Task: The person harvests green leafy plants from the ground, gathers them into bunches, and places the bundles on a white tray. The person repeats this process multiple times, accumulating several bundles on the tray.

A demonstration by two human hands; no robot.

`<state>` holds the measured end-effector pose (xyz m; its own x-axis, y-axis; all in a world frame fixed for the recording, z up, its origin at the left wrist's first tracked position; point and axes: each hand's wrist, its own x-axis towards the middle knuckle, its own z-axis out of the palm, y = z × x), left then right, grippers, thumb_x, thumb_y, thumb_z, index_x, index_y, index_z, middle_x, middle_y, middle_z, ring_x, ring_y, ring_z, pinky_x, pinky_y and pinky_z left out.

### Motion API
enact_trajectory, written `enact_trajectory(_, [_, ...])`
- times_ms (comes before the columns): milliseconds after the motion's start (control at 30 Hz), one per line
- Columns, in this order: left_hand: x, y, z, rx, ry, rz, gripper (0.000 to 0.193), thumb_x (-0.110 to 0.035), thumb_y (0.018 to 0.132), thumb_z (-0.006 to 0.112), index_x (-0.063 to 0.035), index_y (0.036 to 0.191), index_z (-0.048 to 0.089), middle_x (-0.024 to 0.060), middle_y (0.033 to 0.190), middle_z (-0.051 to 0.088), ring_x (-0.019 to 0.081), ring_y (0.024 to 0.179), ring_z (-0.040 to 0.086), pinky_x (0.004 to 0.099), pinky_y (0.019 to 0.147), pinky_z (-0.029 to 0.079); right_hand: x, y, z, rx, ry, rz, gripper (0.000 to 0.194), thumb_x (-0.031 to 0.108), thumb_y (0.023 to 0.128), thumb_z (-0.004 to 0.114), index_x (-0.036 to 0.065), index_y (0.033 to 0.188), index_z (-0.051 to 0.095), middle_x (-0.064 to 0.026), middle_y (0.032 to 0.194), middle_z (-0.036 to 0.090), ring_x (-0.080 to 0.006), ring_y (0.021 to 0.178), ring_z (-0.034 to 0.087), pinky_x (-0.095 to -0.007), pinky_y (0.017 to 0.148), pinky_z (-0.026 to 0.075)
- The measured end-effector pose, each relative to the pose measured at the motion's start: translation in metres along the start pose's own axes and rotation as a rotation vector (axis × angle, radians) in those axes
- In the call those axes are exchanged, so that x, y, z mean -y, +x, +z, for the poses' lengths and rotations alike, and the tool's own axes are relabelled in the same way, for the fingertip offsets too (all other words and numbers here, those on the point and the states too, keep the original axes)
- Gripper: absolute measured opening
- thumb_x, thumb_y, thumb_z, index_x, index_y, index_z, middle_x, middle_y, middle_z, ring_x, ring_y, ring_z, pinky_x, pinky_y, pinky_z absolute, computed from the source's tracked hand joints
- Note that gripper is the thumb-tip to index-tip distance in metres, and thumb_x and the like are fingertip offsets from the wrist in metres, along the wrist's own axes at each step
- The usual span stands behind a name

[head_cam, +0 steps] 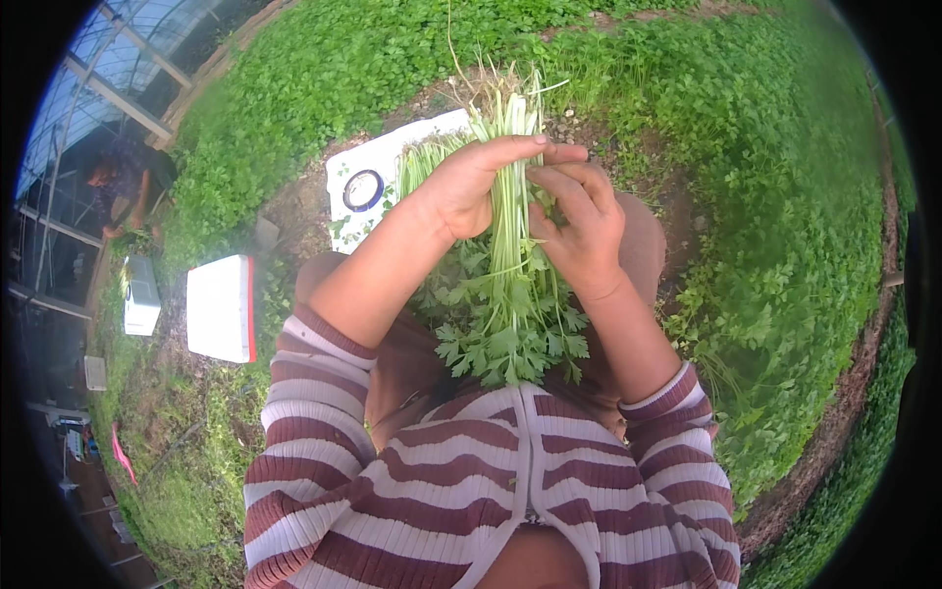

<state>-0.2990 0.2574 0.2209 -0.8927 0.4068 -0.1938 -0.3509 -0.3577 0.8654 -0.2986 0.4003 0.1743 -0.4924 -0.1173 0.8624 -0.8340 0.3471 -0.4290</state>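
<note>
A bunch of leafy celery (508, 213) is held over my lap, roots pointing away from me and leaves hanging toward my body. My left hand (471, 184) wraps around the pale stems from the left, thumb across the top. From the right, my right hand (585, 213) has curled fingers against the same stems; its fingertips are partly hidden among them. Beyond my left forearm lies a white foam board (342, 166), partly covered by more cut celery (423, 163) with roots attached. A dark blue ring-shaped roll, likely tape (380, 189), rests on the board beside loose leaves.
Dense green celery plants (773, 184) grow ahead and to the right, with bare soil (670, 191) near my knees. At left stand a white box with a red edge (219, 309) and another pale box (141, 294). A co-worker (129, 180) bends low at far left, under a greenhouse frame.
</note>
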Motion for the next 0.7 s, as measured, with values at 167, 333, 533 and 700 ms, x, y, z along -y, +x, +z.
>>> enact_trajectory(167, [0.004, -0.001, -0.002, -0.026, -0.001, 0.004, 0.04, -0.025, 0.09, 0.047, 0.0049, 0.116, 0.05, 0.0145, 0.11, 0.057, 0.0204, 0.099, 0.057, 0.0318, 0.078, 0.051, -0.002, -0.003, 0.004, 0.027, 0.024, 0.096, 0.025, 0.002, 0.06, 0.069, 0.01, 0.081, 0.06, -0.0042, 0.078, 0.057, -0.0215, 0.07, 0.06, -0.0305, 0.059, 0.049])
enact_trajectory(333, [-0.007, 0.001, -0.013, -0.14, -0.111, 0.128, 0.028, -0.021, 0.088, 0.051, 0.0023, 0.104, 0.054, 0.018, 0.112, 0.057, 0.0292, 0.11, 0.053, 0.0393, 0.088, 0.049, -0.007, -0.005, -0.023, 0.492, 0.08, 0.073, 0.017, 0.006, 0.064, 0.066, 0.008, 0.079, 0.059, -0.0055, 0.077, 0.057, -0.0224, 0.066, 0.058, -0.0315, 0.057, 0.048])
enact_trajectory(533, [-0.04, -0.009, -0.035, -0.17, -0.03, 0.23, 0.029, -0.02, 0.088, 0.052, 0.0034, 0.103, 0.055, 0.0188, 0.115, 0.056, 0.0323, 0.113, 0.05, 0.04, 0.093, 0.045, -0.026, 0.008, -0.073, 0.974, 0.075, 0.323, 0.021, 0.01, 0.071, 0.066, 0.006, 0.091, 0.062, -0.0079, 0.08, 0.059, -0.0227, 0.063, 0.057, -0.0325, 0.057, 0.047])
enact_trajectory(700, [-0.032, -0.007, -0.02, -0.145, 0.061, 0.205, 0.035, -0.022, 0.088, 0.052, 0.0066, 0.108, 0.055, 0.0187, 0.113, 0.057, 0.0289, 0.111, 0.053, 0.037, 0.092, 0.045, -0.01, 0.016, -0.045, 0.372, 0.122, 0.364, 0.027, 0.016, 0.074, 0.068, 0.007, 0.099, 0.061, -0.0092, 0.084, 0.061, -0.0195, 0.064, 0.06, -0.0308, 0.056, 0.048])
